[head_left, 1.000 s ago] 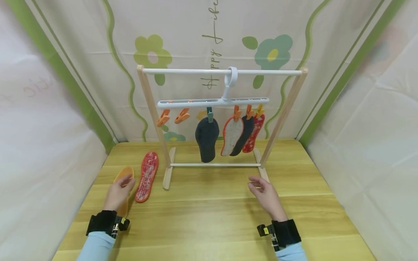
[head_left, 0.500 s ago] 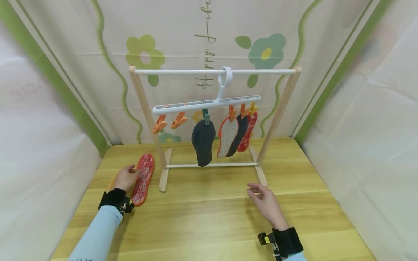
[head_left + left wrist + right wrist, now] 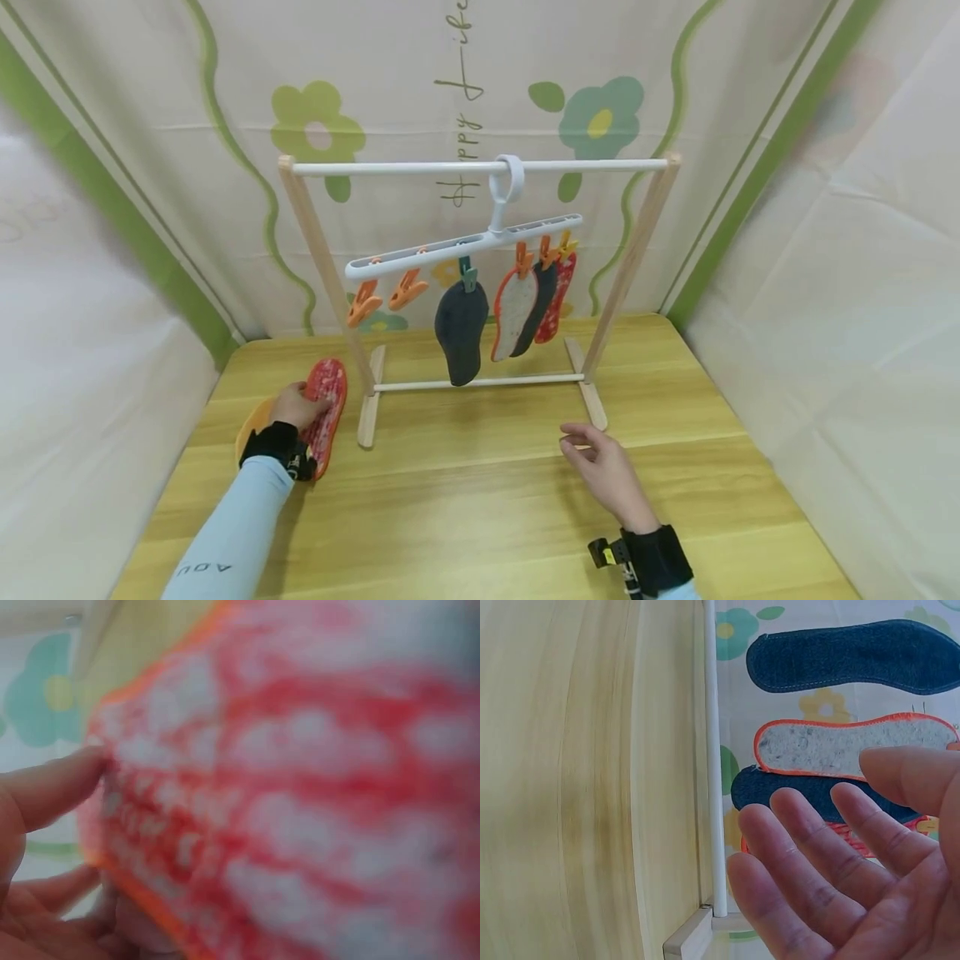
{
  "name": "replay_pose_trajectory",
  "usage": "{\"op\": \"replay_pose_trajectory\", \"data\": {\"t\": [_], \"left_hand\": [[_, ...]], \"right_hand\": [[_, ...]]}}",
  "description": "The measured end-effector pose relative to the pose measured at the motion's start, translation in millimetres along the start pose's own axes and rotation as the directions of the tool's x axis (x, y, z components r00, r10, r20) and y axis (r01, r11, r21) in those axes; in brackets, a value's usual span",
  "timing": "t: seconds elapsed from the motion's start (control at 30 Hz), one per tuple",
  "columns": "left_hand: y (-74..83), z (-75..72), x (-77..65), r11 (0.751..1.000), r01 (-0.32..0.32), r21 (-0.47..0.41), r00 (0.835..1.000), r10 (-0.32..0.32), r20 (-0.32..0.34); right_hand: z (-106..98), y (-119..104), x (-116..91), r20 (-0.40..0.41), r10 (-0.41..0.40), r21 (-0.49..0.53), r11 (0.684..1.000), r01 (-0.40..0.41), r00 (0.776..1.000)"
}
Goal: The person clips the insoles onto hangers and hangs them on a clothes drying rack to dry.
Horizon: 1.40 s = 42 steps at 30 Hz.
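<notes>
At the table's left, my left hand (image 3: 296,407) pinches a red-and-white insole (image 3: 328,380). In the left wrist view the thumb (image 3: 60,784) lies on the insole's patterned face, with fingers beneath its edge. Partly hidden under that wrist is an orange-yellow insole (image 3: 251,423). My right hand (image 3: 606,477) hovers in front of the rack's right foot, fingers loosely bent and holding nothing. From a white hanger (image 3: 420,252) hang a dark insole (image 3: 461,329) on a green clip, a grey one with a red edge (image 3: 516,312), another dark one and a red one (image 3: 557,304).
A wooden rack with a white top bar (image 3: 390,168) carries the hanger, which tilts down to the left. Two orange clips (image 3: 364,304) hang from its left end with nothing in them. Printed fabric walls (image 3: 825,275) enclose the wooden table (image 3: 480,508).
My left hand has moved right from the orange-yellow insole to the red one and now grips it. The hanger has swung, its left end nearer. The right hand stays about where it was.
</notes>
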<state>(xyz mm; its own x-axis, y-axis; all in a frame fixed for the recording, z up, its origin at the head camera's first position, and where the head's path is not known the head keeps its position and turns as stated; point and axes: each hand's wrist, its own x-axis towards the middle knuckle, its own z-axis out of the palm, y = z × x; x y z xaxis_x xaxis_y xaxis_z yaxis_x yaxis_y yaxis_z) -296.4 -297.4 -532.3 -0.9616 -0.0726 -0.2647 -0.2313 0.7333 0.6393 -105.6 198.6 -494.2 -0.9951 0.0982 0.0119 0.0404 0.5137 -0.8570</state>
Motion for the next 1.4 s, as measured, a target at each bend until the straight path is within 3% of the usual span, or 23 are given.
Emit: {"op": "replay_pose_trajectory", "data": {"t": [0.17,0.37,0.53,0.7,0.77,0.97,1.23,1.4], "left_hand": [[2.7,-11.6,-9.1,0.978,0.023,-0.206,0.998,-0.01,0.059],[19.0,-21.2,-33.8,0.97,-0.052,-0.236,0.998,0.044,-0.037],[30.1,-27.6,-57.6,0.946,-0.096,-0.308,0.992,0.065,-0.11],[38.9,-32.7,-82.2,0.914,-0.146,-0.378,0.98,0.08,-0.185],[44.0,-33.3,-92.0,0.887,-0.172,-0.428,0.973,0.085,-0.215],[64.2,-29.7,-118.6,0.808,-0.247,-0.536,0.959,0.123,-0.257],[84.8,-16.2,-148.8,0.803,-0.324,-0.5,0.944,0.239,-0.228],[98.3,-5.0,-162.8,0.776,-0.321,-0.543,0.947,0.262,-0.185]], "right_hand": [[1.9,0.5,0.9,0.003,-0.002,-0.001,1.0,0.002,1.0],[2.3,0.2,1.8,0.005,-0.007,-0.002,1.0,0.007,1.0],[2.2,-3.3,1.5,0.014,-0.02,-0.008,1.0,0.021,1.0],[1.8,-7.7,2.0,0.014,-0.039,-0.011,0.999,0.04,0.999],[1.9,-9.3,2.3,0.014,-0.042,-0.009,0.999,0.042,0.999],[1.5,-15.7,2.9,0.01,-0.066,0.003,0.998,0.066,0.998],[-0.9,-26.1,4.8,0.007,-0.115,0.004,0.993,0.115,0.993],[-4.6,-39.0,8.7,0.005,-0.181,0.037,0.983,0.181,0.983]]}}
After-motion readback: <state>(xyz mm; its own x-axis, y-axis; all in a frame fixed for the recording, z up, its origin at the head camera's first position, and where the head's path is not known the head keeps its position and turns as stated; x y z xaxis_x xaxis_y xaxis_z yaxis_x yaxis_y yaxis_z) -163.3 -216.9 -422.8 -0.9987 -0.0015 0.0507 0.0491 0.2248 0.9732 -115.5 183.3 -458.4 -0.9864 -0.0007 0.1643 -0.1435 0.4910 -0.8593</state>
